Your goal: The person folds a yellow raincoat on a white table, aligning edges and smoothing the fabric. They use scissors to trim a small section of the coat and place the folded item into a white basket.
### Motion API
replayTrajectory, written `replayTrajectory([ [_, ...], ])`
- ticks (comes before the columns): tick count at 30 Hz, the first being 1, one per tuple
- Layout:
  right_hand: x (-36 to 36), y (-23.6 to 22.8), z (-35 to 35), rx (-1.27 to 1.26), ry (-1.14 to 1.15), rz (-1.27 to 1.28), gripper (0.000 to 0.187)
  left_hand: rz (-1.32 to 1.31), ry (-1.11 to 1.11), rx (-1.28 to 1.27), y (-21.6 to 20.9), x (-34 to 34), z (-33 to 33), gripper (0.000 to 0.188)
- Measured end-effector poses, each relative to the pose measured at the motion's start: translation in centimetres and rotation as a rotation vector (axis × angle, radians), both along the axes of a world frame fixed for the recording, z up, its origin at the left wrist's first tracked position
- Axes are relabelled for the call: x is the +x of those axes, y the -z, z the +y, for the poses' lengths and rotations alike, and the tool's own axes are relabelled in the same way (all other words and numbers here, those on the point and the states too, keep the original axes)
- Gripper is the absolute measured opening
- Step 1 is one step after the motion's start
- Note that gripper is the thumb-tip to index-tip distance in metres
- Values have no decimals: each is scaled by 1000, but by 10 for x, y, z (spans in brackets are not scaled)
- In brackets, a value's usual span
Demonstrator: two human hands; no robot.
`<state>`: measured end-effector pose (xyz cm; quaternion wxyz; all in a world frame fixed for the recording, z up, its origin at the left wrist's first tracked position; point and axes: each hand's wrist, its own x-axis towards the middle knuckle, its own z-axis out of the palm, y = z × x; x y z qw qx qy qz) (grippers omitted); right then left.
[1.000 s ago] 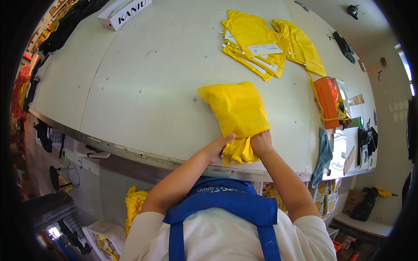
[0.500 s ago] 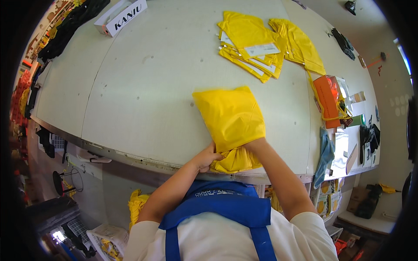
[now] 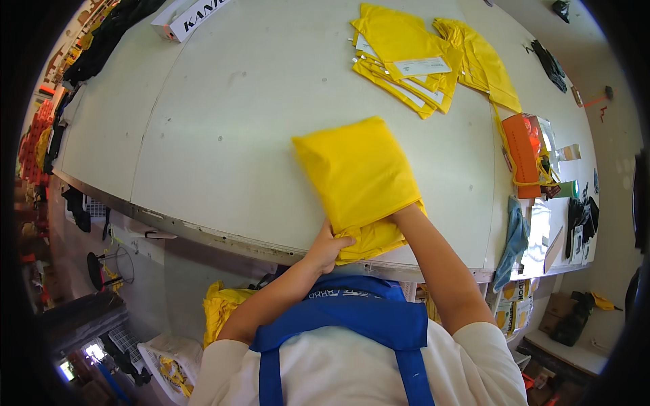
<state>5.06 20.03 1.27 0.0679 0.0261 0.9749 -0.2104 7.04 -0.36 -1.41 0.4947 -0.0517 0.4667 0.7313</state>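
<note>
A glossy yellow sheet-like pouch (image 3: 359,169) lies on the table near its front edge, its flat upper layer lying over a bunched lower part (image 3: 376,240). My left hand (image 3: 328,247) grips the lower left edge, the thumb on top and the other fingers underneath. Past the wrist, my right hand (image 3: 408,218) is inside the opening between the upper and lower layers, so its fingers are hidden. Whether it holds anything in there cannot be made out.
At the back right lies a stack of yellow packets (image 3: 406,57) with white labels, beside a loose yellow piece (image 3: 484,61). An orange box (image 3: 520,155) and a blue-grey cloth (image 3: 512,237) are on the right. A white box (image 3: 193,19) stands at the back left.
The pouch's upper layer has spread flatter and swung slightly left and away. The bunched lower part looks smoother. My right hand stays inside; my left hand still grips the edge. The view shifted slightly.
</note>
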Motion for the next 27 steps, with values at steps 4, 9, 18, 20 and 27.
replayTrajectory([
  [4, 9, -12, 1, -44, -4, -75, 64, -42, -53, -5, -10, 1, 3, 75],
  [9, 13, -2, -35, 96, 32, -91, 64, -69, 0, -48, -14, 3, -2, 78],
  [18, 76, -38, -116, 63, -209, 46, 58, 669, 221, -713, -41, -134, -42, 65],
  [20, 57, -100, -110, -273, -372, -401, 56, 980, 274, -667, -25, -163, -39, 60],
  [27, -19, -32, -10, 57, 166, 89, 61, 1137, 96, -822, -24, -86, 3, 59],
])
